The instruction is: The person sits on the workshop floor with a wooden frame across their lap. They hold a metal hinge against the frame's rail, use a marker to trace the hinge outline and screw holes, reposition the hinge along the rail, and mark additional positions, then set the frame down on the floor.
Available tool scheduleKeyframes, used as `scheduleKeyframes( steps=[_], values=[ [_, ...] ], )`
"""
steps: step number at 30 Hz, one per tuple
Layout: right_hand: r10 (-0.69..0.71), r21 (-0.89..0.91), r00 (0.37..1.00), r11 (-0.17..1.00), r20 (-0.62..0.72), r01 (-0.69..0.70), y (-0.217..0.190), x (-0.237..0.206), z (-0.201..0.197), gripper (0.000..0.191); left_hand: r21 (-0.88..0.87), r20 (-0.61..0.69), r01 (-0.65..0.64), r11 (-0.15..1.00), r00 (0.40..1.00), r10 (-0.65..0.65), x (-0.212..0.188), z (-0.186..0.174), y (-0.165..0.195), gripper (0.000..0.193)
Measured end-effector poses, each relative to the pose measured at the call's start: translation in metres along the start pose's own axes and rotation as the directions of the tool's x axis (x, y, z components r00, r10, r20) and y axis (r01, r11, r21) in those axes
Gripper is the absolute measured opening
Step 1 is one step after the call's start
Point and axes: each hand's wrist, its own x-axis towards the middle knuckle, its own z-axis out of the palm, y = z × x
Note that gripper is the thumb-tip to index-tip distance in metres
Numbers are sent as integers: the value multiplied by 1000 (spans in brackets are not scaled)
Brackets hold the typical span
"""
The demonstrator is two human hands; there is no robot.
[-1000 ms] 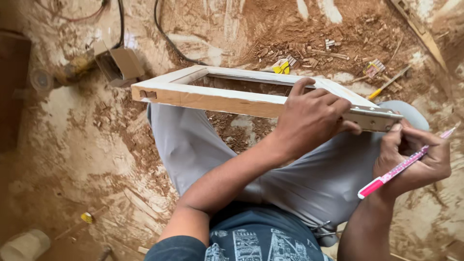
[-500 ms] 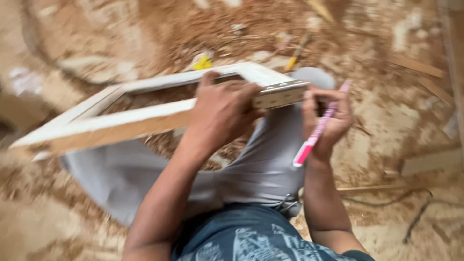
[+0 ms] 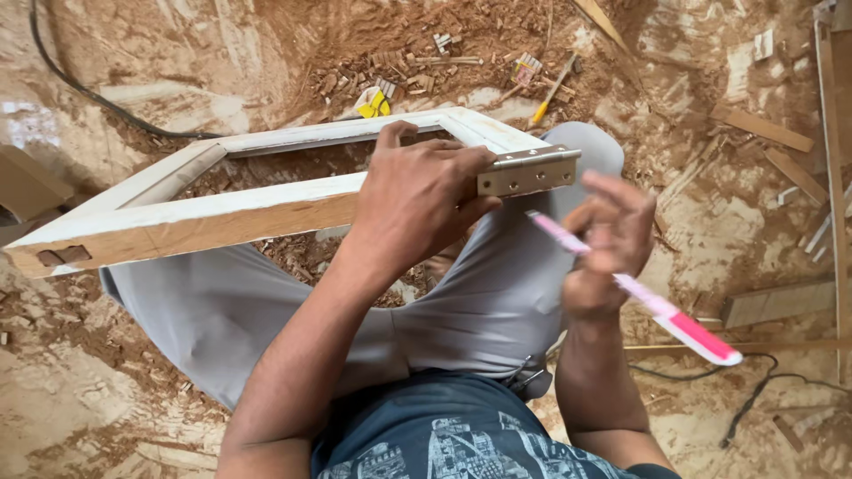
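A white-painted wooden frame rests across my grey-trousered knees. My left hand clasps its near rail and presses a brass hinge against the rail's right end. Just right of the hinge, my right hand holds a pink and white pen, its tip pointing up-left toward the hinge and its pink end sticking out to the lower right. The pen is blurred.
The floor is covered in sawdust and wood chips. A yellow-handled tool and a small yellow object lie beyond the frame. Wood offcuts lie at right; black cables run at upper left and lower right.
The view has swung and the frame now sits more to the left. My right hand has turned the pen round, its tip now pointing toward the hinge. My left hand keeps its hold.
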Motion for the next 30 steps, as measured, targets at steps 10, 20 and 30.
scheduleKeyframes(
  steps=[10, 20, 30],
  values=[
    [-202, -591, 908, 703, 366, 395, -51, 13, 52, 15, -46, -124, -39, 998, 992, 33, 0, 0, -2, 27],
    [-290, -721, 870, 486, 399, 493, -43, 7, 72, 21, -113, -167, -44, 993, 986, 25, -2, 4, -7, 18],
    [-306, -740, 867, 453, 394, 497, -38, 5, 77, 20, -122, -165, -33, 992, 986, 12, -1, 9, -9, 17]
  ],
)
